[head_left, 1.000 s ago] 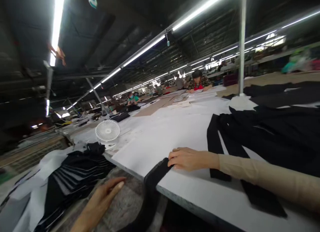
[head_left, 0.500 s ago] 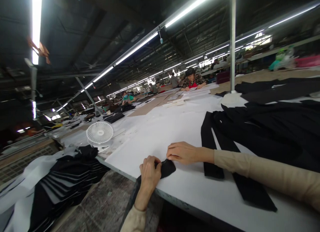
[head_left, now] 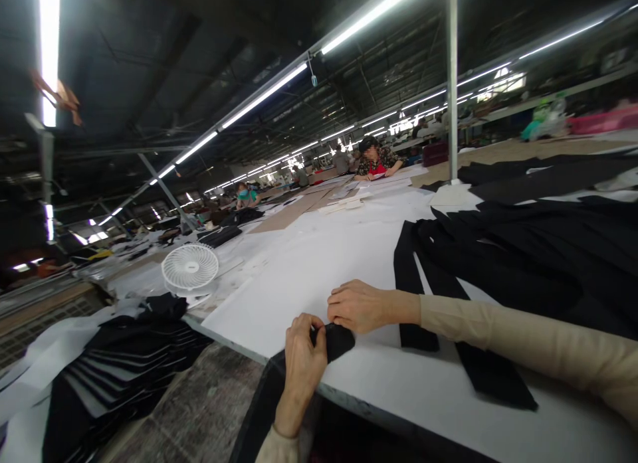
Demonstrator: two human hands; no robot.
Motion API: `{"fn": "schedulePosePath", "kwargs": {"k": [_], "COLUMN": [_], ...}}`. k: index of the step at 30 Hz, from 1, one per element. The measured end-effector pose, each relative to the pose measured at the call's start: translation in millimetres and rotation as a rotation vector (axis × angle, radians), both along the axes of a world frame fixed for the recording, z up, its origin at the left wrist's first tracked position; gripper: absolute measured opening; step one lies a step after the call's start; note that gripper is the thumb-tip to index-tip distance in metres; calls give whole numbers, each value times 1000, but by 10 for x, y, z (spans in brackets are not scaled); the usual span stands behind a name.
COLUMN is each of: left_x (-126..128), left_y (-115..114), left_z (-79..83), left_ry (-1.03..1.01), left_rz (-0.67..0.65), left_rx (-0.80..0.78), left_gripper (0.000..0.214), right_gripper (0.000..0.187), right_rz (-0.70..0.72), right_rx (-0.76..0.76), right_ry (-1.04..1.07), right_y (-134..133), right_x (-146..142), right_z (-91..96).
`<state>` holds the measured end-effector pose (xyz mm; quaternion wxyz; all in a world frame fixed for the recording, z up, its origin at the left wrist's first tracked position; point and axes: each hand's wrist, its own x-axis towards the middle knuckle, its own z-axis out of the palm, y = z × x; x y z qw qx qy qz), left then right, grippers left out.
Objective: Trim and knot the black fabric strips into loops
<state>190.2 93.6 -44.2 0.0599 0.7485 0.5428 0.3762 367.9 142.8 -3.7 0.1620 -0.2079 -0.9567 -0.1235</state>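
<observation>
A black fabric piece (head_left: 340,341) lies over the near edge of the white-topped table (head_left: 294,270), and part of it hangs down below that edge. My left hand (head_left: 305,350) pinches this fabric between thumb and fingers at the table edge. Just to the right, my right hand (head_left: 356,306) rests on the far side of the same piece, its fingers bent and pressed together on the cloth. The two hands are close, almost touching. Under my right forearm lie black fabric strips (head_left: 416,283) on the white surface.
A pile of black cloth (head_left: 523,264) covers the right side. Stacked black and white pieces (head_left: 109,363) lie lower left, beside a white fan (head_left: 190,267). A metal post (head_left: 452,84) rises from the table. A person (head_left: 376,161) leans over its far end.
My right hand has shifted slightly left, nearer my left hand. More of the hanging black fabric shows beside my left wrist. The whole view has turned a little.
</observation>
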Motion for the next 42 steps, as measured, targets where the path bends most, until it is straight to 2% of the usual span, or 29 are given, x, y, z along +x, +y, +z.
{"fn": "schedulePosePath", "kwargs": {"k": [4, 8, 12, 14, 18, 19, 21, 23, 28, 31, 35, 42], "left_x": [-21, -44, -42, -36, -21, -16, -6, 1, 5, 8, 9, -14], "left_y": [-40, -66, -21, 10, 40, 41, 38, 36, 48, 46, 39, 78], "left_z": [9, 15, -27, -51, -61, -57, -47, -41, -54, -58, -66, -119], "left_ry": [-36, -168, -224, -232, -349, -389, -449, -479, -439, -371, -334, -296], "left_rz": [-26, -62, -77, -85, -114, -114, -115, -122, -140, -150, -127, -122], "left_rx": [-13, -71, -98, -130, -188, -196, -219, -238, -182, -145, -127, -137], "left_gripper": [10, 9, 18, 22, 22, 24, 26, 28, 26, 25, 29, 33], "right_gripper": [14, 13, 13, 11, 10, 11, 14, 18, 21, 23, 22, 16], "right_rz": [-17, -44, -69, -102, -235, -254, -243, -208, -156, -129, -55, -58], "right_rx": [33, 33, -77, -249, -883, -1000, -1065, -941, -359, -137, 10, 79], "right_ry": [-29, -20, 44, 124, 363, 399, 421, 406, 265, 176, 77, -34], "right_y": [-33, -83, -109, -104, -46, -26, 6, 11, -83, -126, -123, -127], "right_x": [-22, -29, -41, -57, -83, -83, -78, -72, -75, -79, -87, -128], "right_z": [-25, -4, 8, 9, -2, -8, -20, -26, 5, 22, 7, -46]}}
